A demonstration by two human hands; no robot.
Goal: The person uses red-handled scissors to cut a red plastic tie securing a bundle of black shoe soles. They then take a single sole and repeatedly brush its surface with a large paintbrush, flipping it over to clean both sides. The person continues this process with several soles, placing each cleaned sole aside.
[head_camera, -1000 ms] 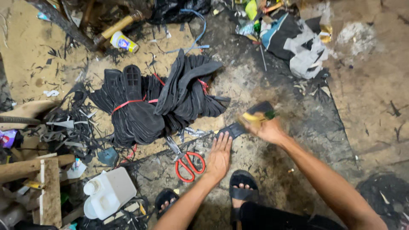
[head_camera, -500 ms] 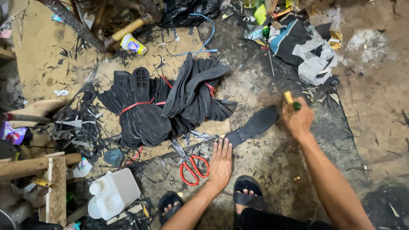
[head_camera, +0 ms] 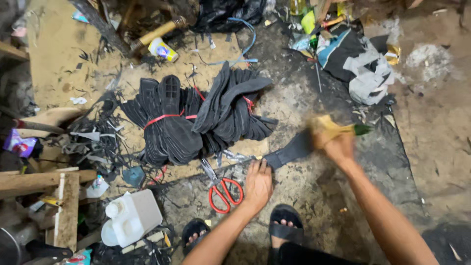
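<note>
A single black rubber sole (head_camera: 289, 149) lies flat on the dirty floor. My left hand (head_camera: 258, 182) presses down on its near end, fingers spread. My right hand (head_camera: 336, 142) is blurred with motion over the sole's far end and grips a brush (head_camera: 338, 128) with a yellowish head and a green handle. Two bundles of black soles (head_camera: 196, 120), tied with red bands, lie just beyond. Red-handled scissors (head_camera: 222, 190) rest on the floor beside my left hand.
A white plastic jug (head_camera: 128, 218) stands at lower left near wooden planks (head_camera: 46, 181). Black rubber scraps (head_camera: 95, 140) litter the left. Crumpled cloth and bags (head_camera: 360, 68) lie upper right. My sandalled feet (head_camera: 284, 228) are at the bottom.
My right hand has swung the brush back and forth over the sole, from its near end out to the far end and back over it. My left hand stays pressed on the sole.
</note>
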